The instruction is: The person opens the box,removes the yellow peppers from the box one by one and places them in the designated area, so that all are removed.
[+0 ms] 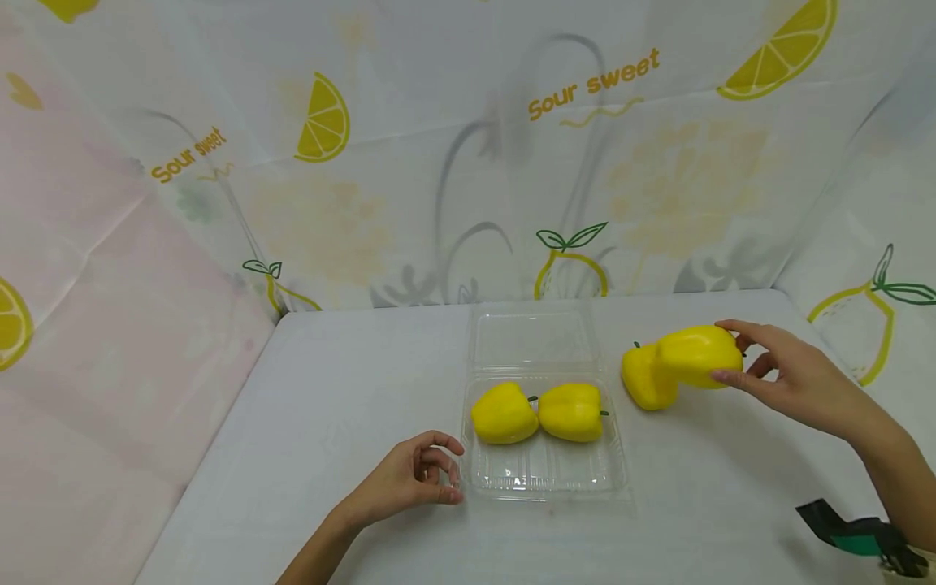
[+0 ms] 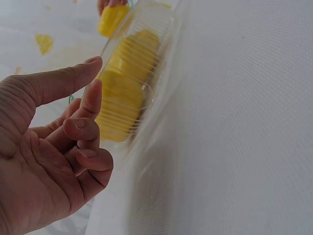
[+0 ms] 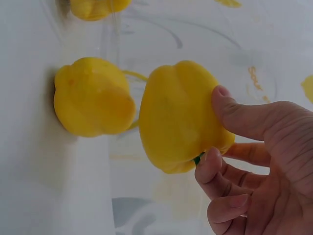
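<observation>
A yellow bell pepper (image 1: 699, 356) is gripped at its stem end by my right hand (image 1: 797, 382), thumb on one side and fingers on the other. In the right wrist view this pepper (image 3: 183, 115) is held off the table. Behind it in the head view, partly covered, a second yellow pepper (image 1: 647, 382) sits on the table. Two more peppers, one left (image 1: 504, 414) and one right (image 1: 570, 413), lie in a clear plastic clamshell box (image 1: 541, 483). At the box's left edge is my left hand (image 1: 409, 475), fingers loosely bent, thumb and forefinger apart at the rim.
The box's clear lid (image 1: 534, 337) is folded back flat toward the rear. A white cloth covers the table (image 1: 351, 390). A lemon-printed curtain (image 1: 409, 187) rises behind and along both sides. A black and green strap (image 1: 851, 536) is by the right forearm.
</observation>
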`<state>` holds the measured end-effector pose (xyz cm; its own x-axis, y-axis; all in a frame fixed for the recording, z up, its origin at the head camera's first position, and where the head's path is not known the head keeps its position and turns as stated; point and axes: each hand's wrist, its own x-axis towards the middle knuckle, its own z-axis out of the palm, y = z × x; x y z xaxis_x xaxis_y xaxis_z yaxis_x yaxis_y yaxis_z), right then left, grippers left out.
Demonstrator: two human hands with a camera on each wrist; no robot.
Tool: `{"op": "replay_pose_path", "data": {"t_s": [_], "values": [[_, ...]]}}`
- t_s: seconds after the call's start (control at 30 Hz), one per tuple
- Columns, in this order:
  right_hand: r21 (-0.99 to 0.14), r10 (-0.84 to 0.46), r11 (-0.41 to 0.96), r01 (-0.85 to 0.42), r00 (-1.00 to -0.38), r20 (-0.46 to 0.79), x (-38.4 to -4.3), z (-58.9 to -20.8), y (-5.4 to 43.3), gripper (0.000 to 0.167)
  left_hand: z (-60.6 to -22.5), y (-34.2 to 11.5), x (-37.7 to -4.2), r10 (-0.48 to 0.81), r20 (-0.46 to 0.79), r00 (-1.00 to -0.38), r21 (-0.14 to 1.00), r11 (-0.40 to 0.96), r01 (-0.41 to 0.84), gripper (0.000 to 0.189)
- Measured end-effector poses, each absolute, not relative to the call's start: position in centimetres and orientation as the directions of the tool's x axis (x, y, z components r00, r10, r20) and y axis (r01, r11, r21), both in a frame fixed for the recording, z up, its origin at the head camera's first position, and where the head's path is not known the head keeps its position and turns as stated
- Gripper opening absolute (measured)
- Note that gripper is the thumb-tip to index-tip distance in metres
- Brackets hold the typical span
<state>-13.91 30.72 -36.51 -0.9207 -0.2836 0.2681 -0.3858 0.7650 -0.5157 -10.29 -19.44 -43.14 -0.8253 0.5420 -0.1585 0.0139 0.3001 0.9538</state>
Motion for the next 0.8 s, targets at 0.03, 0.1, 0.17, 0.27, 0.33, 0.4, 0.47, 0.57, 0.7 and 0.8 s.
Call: {"op": "replay_pose_path", "data": {"t_s": [0.03,0.1,0.17,0.27,0.33,0.4,0.47,0.57,0.7,0.8], "values": [[-0.513,-0.280,0.767,-0.386,-0.920,0.274,-14.0,-36.6,30.9,0.063,-43.1,-19.4,-10.3,0.542,-0.158,-0.825,0.954,0.300,0.014,0.053],[-0.506,-0.275,0.770,-0.387,-0.918,0.284,-14.1,-36.7,31.3,0.063,-43.2,-19.4,-10.3,0.544,-0.157,-0.824,0.954,0.300,0.016,0.053],[-0.502,-0.270,0.774,-0.387,-0.918,0.290,-14.2,-36.8,31.6,0.063,-43.2,-19.4,-10.3,0.545,-0.155,-0.824,0.954,0.300,0.019,0.053],[-0.496,-0.261,0.783,-0.376,-0.922,0.287,-14.4,-37.0,31.9,0.062,-43.2,-19.4,-10.2,0.544,-0.155,-0.825,0.953,0.301,0.020,0.052],[-0.491,-0.252,0.793,-0.361,-0.928,0.276,-14.6,-37.1,32.1,0.062,-43.2,-19.4,-10.2,0.543,-0.154,-0.825,0.953,0.301,0.020,0.052],[-0.481,-0.243,0.806,-0.345,-0.934,0.261,-14.7,-37.2,32.3,0.061,-43.2,-19.4,-10.2,0.543,-0.154,-0.825,0.954,0.300,0.019,0.052],[-0.475,-0.233,0.817,-0.326,-0.941,0.246,-14.8,-37.3,32.4,0.061,-43.2,-19.4,-10.2,0.545,-0.154,-0.824,0.954,0.298,0.019,0.052],[-0.468,-0.228,0.825,-0.317,-0.944,0.237,-14.9,-37.5,32.7,0.061,-43.1,-19.4,-10.2,0.544,-0.155,-0.825,0.954,0.299,0.019,0.052],[-0.468,-0.228,0.826,-0.315,-0.945,0.234,-15.2,-37.9,33.2,0.061,-43.1,-19.4,-10.2,0.539,-0.160,-0.827,0.953,0.303,0.013,0.053],[-0.464,-0.228,0.831,-0.306,-0.949,0.218,-15.4,-38.2,33.4,0.060,-43.0,-19.4,-10.2,0.537,-0.163,-0.827,0.952,0.305,0.010,0.053]]}}
